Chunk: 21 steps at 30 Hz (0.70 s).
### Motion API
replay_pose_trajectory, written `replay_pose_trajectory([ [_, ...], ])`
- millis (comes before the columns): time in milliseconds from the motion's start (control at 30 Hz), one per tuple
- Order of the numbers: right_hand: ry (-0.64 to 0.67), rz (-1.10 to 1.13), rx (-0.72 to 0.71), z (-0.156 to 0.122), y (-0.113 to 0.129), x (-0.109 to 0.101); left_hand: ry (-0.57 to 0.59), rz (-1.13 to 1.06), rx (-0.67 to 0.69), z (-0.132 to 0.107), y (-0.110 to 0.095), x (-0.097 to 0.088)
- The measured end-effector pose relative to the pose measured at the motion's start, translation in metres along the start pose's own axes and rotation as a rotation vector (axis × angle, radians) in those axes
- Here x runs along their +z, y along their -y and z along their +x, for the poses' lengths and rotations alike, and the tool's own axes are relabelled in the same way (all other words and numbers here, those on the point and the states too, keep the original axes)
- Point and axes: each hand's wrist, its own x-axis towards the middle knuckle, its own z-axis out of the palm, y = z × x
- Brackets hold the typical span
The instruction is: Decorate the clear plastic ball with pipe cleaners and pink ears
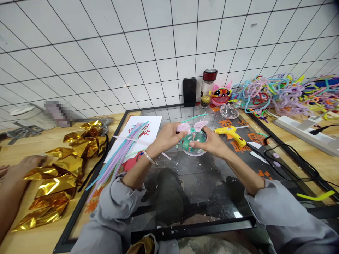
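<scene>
In the middle, a clear plastic dome [195,151] with green and red showing inside sits between my two hands. Two pale pink, ridged round pieces stand at its top: a left pink piece [183,128] and a right pink piece [200,124]. My left hand [173,135] pinches the left piece between thumb and fingers. My right hand [212,141] is closed round the dome's right side, thumb across its front, fingers partly hidden behind. A yellow glue gun [233,134] lies just right of my right hand. A mint-green pipe cleaner [197,115] lies behind the dome.
Pastel pipe cleaners [124,151] lie across white paper [155,123] at left. Gold foil [60,173] and another person's arm [16,187] are farther left. Behind stand a black phone [189,92], glass bottle [207,88] and pink animal-faced ornament [221,94]. A power strip [304,132] and cables occupy the right.
</scene>
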Motion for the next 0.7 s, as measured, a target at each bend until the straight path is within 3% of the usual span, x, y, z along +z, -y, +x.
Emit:
replay_pose_trajectory([
  [700,-0.014,-0.002,0.005,-0.0019,0.0003,0.0009,0.002,0.023,0.011,0.0009,0.0021,0.0000],
])
